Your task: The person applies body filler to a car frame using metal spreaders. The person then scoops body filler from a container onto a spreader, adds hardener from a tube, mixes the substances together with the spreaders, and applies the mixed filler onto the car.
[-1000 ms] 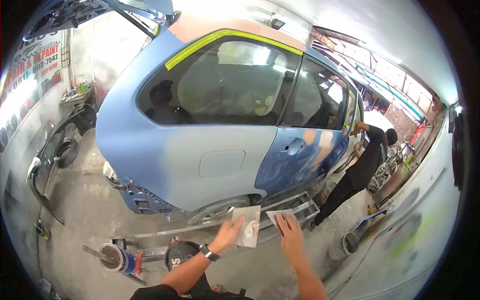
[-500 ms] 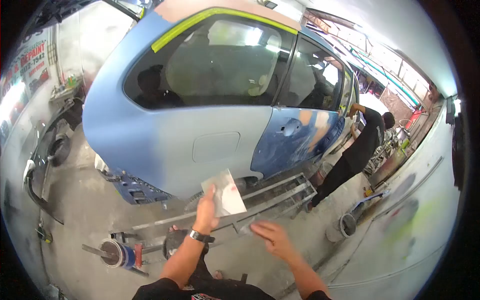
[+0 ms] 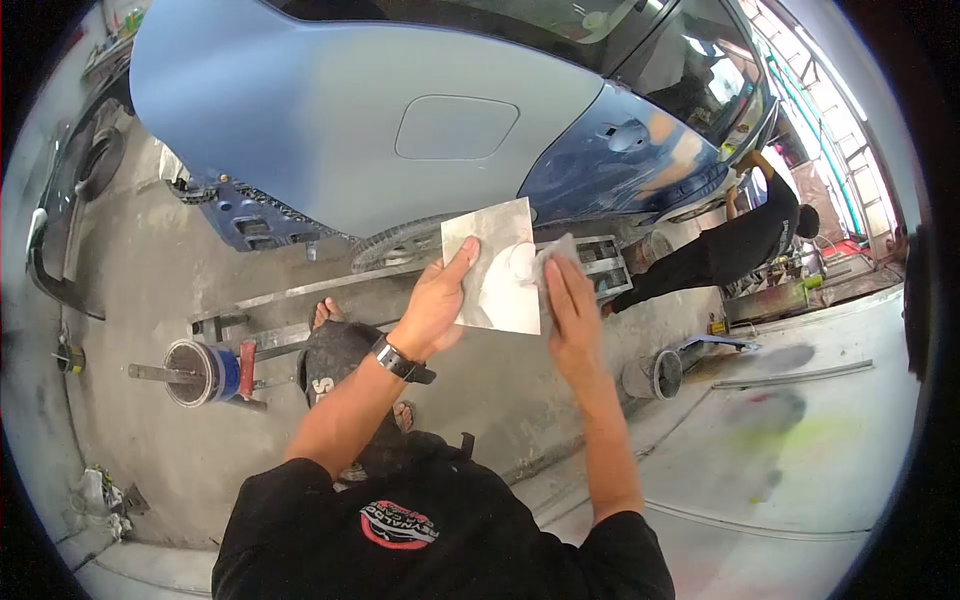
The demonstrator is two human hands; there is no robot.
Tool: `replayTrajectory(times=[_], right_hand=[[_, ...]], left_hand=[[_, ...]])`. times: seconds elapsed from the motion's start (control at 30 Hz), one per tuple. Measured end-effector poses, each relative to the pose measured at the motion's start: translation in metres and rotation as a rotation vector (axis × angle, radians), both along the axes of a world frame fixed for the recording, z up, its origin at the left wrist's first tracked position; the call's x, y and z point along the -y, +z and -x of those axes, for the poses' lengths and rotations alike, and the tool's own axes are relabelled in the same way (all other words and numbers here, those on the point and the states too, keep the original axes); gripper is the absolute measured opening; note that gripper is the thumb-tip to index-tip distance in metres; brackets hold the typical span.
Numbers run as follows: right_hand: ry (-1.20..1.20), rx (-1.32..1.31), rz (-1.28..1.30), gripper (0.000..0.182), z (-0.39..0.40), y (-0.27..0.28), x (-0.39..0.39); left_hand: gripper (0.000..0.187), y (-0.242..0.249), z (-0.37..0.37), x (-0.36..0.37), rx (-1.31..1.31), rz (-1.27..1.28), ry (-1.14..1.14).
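Note:
My left hand (image 3: 440,298) holds a flat, light rectangular plate (image 3: 495,222), thumb on top. White paste (image 3: 510,297) is spread over the plate's right half. At the plate's right edge, my right hand (image 3: 573,310) has its fingers pressed on a thin greyish spreader (image 3: 548,262), which touches the paste. Beyond both hands stands a car (image 3: 370,110) in blue and grey, with a fuel flap outline on its side panel.
A metal frame (image 3: 285,294) lies low beside the car. To the left is a bucket (image 3: 204,374) with a stick; to the right, a grey bucket (image 3: 655,376). A co-worker in dark clothes (image 3: 735,248) bends at the car's far end.
The view has tilted down. My right hand has come up from below to the plate's right edge, bringing the spreader to the paste. The plate is still in my left hand.

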State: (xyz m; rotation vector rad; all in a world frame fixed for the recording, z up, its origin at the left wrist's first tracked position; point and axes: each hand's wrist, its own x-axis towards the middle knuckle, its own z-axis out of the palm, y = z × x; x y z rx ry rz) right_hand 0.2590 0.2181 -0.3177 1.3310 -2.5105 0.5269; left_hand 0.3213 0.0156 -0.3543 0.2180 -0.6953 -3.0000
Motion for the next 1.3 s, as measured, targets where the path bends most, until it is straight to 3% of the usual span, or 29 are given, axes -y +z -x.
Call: replayTrajectory(times=[0.07, 0.17, 0.27, 0.4, 0.53, 0.6, 0.7, 0.77, 0.83, 0.9, 1.0, 1.07, 1.17, 1.23, 1.3], right_hand=[[-0.121, -0.129, -0.314, 0.063, 0.006, 0.004, -0.017], [-0.167, -0.084, 0.001, 0.06, -0.006, 0.029, -0.018], [-0.188, -0.251, -0.245, 0.056, -0.014, 0.008, -0.007], [-0.271, -0.27, -0.188, 0.053, -0.032, 0.045, 0.01], [-0.167, -0.311, -0.325, 0.053, -0.026, 0.015, 0.012], [-0.173, -0.372, -0.333, 0.051, -0.029, 0.047, 0.01], [-0.189, -0.455, -0.277, 0.047, -0.012, 0.021, 0.011], [-0.117, -0.335, -0.285, 0.049, -0.019, 0.025, 0.008], [-0.057, -0.135, -0.137, 0.052, -0.018, 0.036, 0.007], [-0.061, 0.135, 0.199, 0.056, -0.01, 0.046, 0.002], [-0.079, 0.401, 0.267, 0.063, -0.009, 0.02, 0.007], [-0.083, 0.181, 0.111, 0.067, -0.005, -0.021, -0.005], [-0.138, -0.04, -0.198, 0.072, -0.013, -0.018, -0.025], [-0.18, -0.057, -0.175, 0.071, -0.015, 0.003, -0.026], [-0.182, 0.029, 0.083, 0.066, -0.017, 0.025, -0.018]], left_hand=[[0.039, 0.005, 0.0, 0.004, 0.091, 0.105, 0.058], [0.037, -0.005, 0.007, 0.002, 0.177, 0.333, 0.178], [0.04, 0.008, 0.005, -0.006, 0.182, 0.493, 0.266], [0.051, -0.016, 0.017, -0.011, 0.19, 0.602, 0.304], [0.055, -0.019, 0.017, -0.007, 0.172, 0.711, 0.239], [0.056, -0.017, 0.018, -0.01, 0.165, 0.718, 0.248], [0.057, -0.009, 0.017, -0.011, 0.167, 0.744, 0.225], [0.053, -0.011, 0.017, -0.011, 0.157, 0.77, 0.172], [0.045, -0.022, 0.017, -0.011, 0.149, 0.775, 0.137], [0.045, -0.016, 0.019, -0.009, 0.187, 0.542, 0.105], [0.039, 0.009, 0.016, -0.007, 0.257, 0.294, 0.092], [0.038, 0.012, 0.013, -0.006, 0.252, 0.195, 0.097], [0.037, -0.001, 0.011, 0.004, 0.182, 0.142, 0.126], [0.036, -0.006, 0.015, 0.009, 0.159, 0.175, 0.129], [0.035, -0.008, 0.014, 0.006, 0.193, 0.342, 0.157]])
